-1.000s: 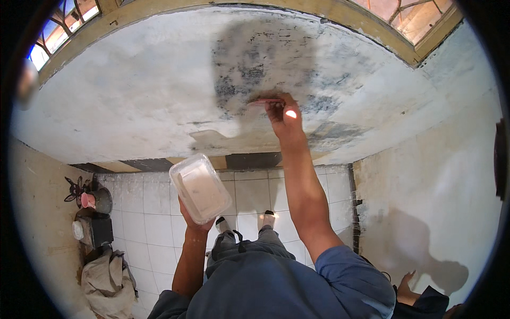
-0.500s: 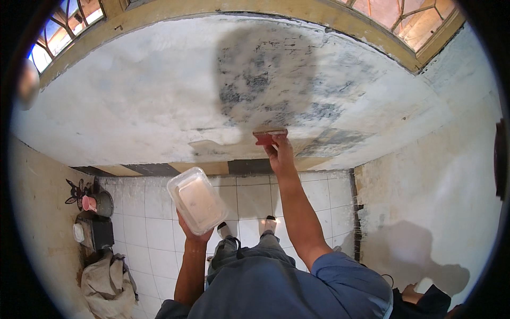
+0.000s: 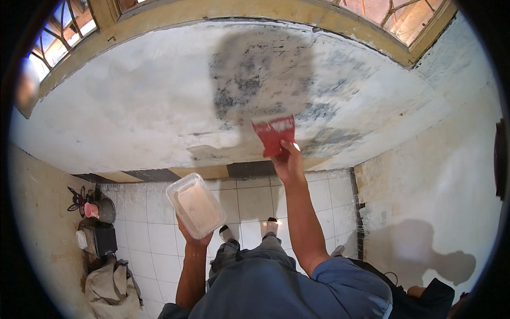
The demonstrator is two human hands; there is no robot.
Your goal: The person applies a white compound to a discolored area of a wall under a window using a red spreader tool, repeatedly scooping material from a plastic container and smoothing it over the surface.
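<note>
In my right hand (image 3: 289, 164) is a red putty scraper (image 3: 274, 137), gripped at its lower end, with whitish paste along its wide upper edge. It is held in front of the wall (image 3: 159, 101), which is coated in patchy white over dark areas; whether the edge touches the wall I cannot tell. My left hand (image 3: 192, 234) supports a clear plastic tub (image 3: 196, 206) from beneath, its fingers mostly hidden. Pale, pinkish-white paste lies inside the tub.
Wooden window frames (image 3: 265, 14) run above the wall. On the left stand a dark bucket (image 3: 108, 211) with a pink dipper (image 3: 91, 210), a black box (image 3: 105, 237) and a crumpled beige cloth (image 3: 110, 287). Behind me at the right, part of another person (image 3: 425, 300) shows.
My right hand has turned the scraper from nearly edge-on to its broad face showing, and has shifted slightly right. The tub stays almost in place.
</note>
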